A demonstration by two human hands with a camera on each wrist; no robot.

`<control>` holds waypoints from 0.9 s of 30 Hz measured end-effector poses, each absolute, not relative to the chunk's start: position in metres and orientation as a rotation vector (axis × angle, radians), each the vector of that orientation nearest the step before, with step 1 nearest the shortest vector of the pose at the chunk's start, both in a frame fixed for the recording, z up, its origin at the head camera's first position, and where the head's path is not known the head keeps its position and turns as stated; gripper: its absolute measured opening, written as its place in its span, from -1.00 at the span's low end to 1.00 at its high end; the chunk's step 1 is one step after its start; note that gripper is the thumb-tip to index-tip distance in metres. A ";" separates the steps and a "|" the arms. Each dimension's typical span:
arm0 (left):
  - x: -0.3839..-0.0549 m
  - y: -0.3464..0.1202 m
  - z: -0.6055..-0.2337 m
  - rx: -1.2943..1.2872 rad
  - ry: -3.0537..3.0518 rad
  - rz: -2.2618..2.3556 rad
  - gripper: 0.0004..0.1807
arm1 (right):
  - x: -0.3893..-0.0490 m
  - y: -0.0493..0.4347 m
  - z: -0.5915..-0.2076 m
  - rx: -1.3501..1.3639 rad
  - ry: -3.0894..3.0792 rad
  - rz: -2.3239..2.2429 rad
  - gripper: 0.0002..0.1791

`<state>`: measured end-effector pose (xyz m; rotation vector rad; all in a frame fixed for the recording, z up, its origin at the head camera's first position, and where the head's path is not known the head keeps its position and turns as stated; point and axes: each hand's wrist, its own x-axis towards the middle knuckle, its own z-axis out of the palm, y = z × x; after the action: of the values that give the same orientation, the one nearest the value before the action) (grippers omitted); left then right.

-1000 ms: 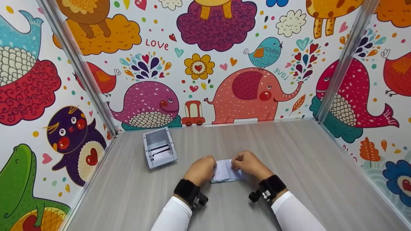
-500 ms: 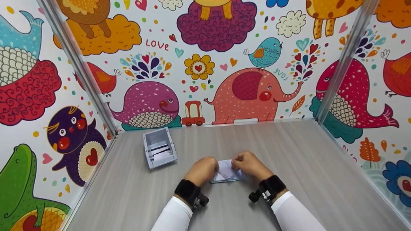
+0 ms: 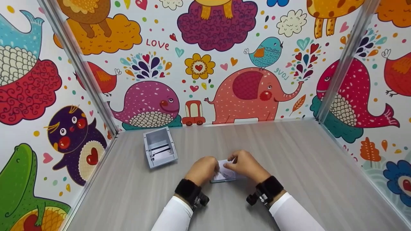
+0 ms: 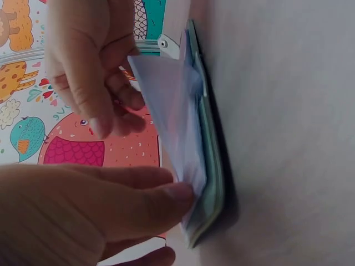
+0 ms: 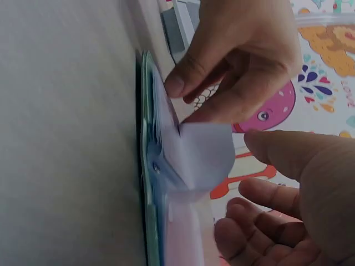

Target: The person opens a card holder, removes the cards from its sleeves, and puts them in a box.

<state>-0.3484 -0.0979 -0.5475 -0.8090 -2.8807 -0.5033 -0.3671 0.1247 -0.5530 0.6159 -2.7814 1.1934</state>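
A small booklet (image 3: 224,175) with a teal cover and thin pale pages lies on the table between both hands. My left hand (image 3: 202,170) pinches the pages at its left side, thumb against fingers, as the left wrist view shows. One page (image 5: 209,155) stands up from the booklet and bends over toward the right. My right hand (image 3: 247,165) is just beside that page's raised edge; in the right wrist view its thumb and fingers are apart with nothing between them. The booklet's right part is partly hidden by my right hand in the head view.
A grey open box (image 3: 160,147) with black bars across it and white paper inside stands at the back left of the table (image 3: 289,144). White panels (image 3: 224,29) printed with cartoon animals enclose the back and sides, with metal posts at the corners.
My left hand has shifted slightly right onto the pages. My right hand has moved a little left over the booklet, and its fingers have spread from the page's edge.
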 end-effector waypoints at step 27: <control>-0.345 -0.095 -0.545 -0.791 -2.893 -0.362 -0.87 | -0.344 0.106 -0.549 0.995 -2.714 0.632 -0.79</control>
<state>-0.3454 -0.0947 -0.5455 -0.7905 -2.8927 -0.3621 -0.3436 0.1061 -0.5491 0.9952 -2.7138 0.6324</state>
